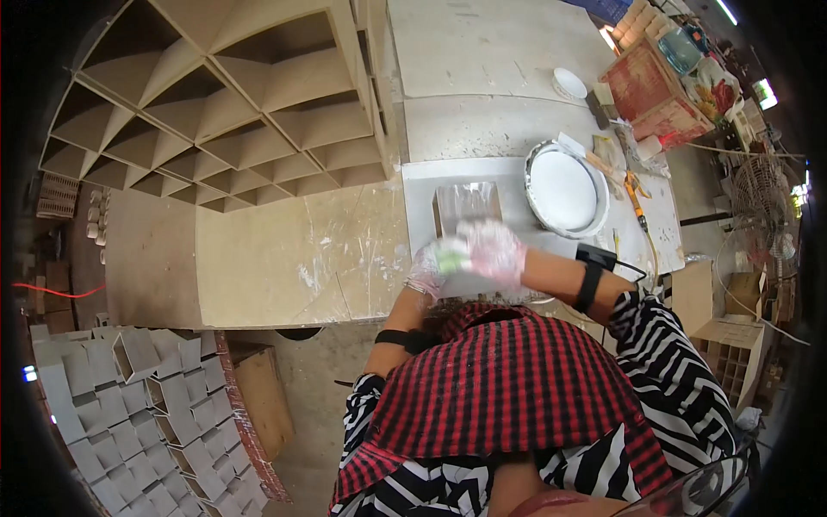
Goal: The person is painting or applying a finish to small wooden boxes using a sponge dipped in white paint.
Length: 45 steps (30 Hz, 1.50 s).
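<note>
Two hands in play, meeting at the near part of the counter (284, 267), right around center. The left hand (428, 269) sits lower and nearer; its forearm comes up steeply, leaning right. The right hand (493, 248) comes in from the right, forearm nearly level and pointing left, elbow out wide. Both in whitish-pink, paint-smeared gloves. Fingers blurred and overlapped, so can't tell whether either hand is wide, narrow or gripping. One green patch (450, 257) shows between them; can't tell if it's an object or part of a glove. One box (468, 202) stands just beyond the hands, on one pale sheet (422, 194); near side partly hidden by the hands, contact unclear. Right of the box: one round tub (531, 194) of white liquid, one scraper (594, 159) with a wooden handle by its far right rim, one orange tool (636, 200) farther right. One white bowl (568, 84) farther off, near one red crate (655, 95). One fan (762, 194) past the counter's right end. Far left: one big compartmented frame (233, 121), many cells. Near left, off the counter: stacked pale boxes (164, 422), too many to count reliably. Two black bands, one per forearm.
</note>
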### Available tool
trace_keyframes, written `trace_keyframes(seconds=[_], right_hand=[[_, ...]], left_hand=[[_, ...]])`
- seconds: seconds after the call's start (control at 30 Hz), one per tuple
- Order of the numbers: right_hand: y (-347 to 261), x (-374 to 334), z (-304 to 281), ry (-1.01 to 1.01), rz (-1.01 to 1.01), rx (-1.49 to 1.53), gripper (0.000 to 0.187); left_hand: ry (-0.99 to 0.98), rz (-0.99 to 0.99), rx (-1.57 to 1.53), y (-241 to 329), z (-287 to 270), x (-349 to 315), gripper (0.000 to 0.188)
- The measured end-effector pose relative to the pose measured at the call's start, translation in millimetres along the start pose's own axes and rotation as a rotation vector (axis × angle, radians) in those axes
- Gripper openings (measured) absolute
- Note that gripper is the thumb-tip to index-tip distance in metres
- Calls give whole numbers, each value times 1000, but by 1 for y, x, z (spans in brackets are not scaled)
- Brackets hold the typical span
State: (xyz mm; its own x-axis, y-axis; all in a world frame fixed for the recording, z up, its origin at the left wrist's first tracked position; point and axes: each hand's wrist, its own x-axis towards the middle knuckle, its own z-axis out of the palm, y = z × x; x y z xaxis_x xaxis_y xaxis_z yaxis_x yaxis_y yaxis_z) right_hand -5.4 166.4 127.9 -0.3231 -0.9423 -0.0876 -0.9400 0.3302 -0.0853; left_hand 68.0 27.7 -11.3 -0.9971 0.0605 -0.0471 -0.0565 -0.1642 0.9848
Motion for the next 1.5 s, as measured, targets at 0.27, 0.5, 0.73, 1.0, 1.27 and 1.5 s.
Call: trace_keyframes(seconds=[0.27,0.5,0.73,1.0,1.27,1.5], right_hand=[[-14,1,-23,-87,187,162,42],[36,8,6,199,128,430,38],[78,29,-30,352,455,300,31],[36,65,7,256,101,714,31],[39,28,-18,142,35,121,32],[77,22,-12,216,309,158,23]], left_hand=[[-10,-58,-74,9,-4,2,27],[72,-136,71,16,3,-3,29],[87,-130,-112,5,5,-7,25],[151,-191,-68,-6,2,-6,24],[39,-133,-172,6,-1,-3,25],[120,-262,-31,23,5,-9,24]])
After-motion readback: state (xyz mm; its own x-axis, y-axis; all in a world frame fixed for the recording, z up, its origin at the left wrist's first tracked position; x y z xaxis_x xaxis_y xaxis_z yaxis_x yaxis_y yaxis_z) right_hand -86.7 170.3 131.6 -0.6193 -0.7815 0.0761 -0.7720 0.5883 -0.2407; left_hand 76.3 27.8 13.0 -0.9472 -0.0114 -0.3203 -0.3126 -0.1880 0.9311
